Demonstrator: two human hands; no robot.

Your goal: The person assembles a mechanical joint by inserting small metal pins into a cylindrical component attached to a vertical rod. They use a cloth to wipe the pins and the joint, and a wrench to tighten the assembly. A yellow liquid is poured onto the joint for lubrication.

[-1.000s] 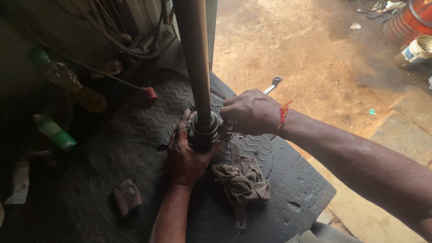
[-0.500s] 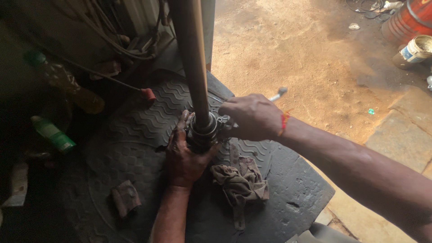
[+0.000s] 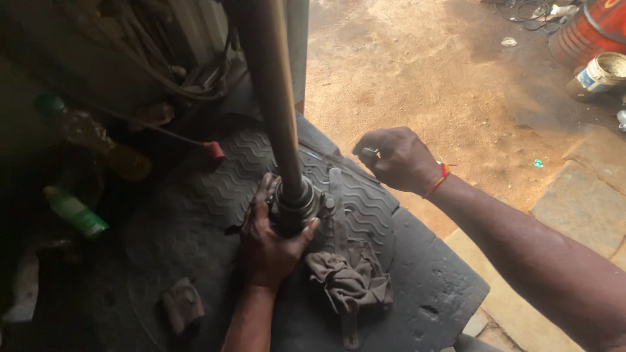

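At the far left, in shadow, a green bottle (image 3: 73, 212) lies near the mat's edge, and above it a yellowish bottle (image 3: 104, 145) with a green cap leans in the dark. A tangle of cables (image 3: 176, 62) hangs behind them. A small rag (image 3: 181, 304) sits on the black ribbed mat (image 3: 424, 274), low and left of the forearm.

The left hand (image 3: 267, 241) comes up from below and cups the joint (image 3: 297, 205) at the shaft's lower end, fingers curled around its housing, thumb on the right side. The shaft (image 3: 270, 91) rises upright from the joint, out of the top of the view. The joint rests on the mat, near its middle.

Just right of the joint a larger crumpled rag (image 3: 349, 277) lies on the mat, touching the hand's thumb side.

The right hand (image 3: 394, 160) hovers above the mat's upper right edge, apart from the shaft, closed in a loose fist around a small metal piece (image 3: 370, 152); what it is cannot be told. A red thread (image 3: 438, 181) circles its wrist.

Beyond lies bare dirt ground (image 3: 417, 72), with a red drum (image 3: 596, 23) and a white can (image 3: 600, 73) at the far right.
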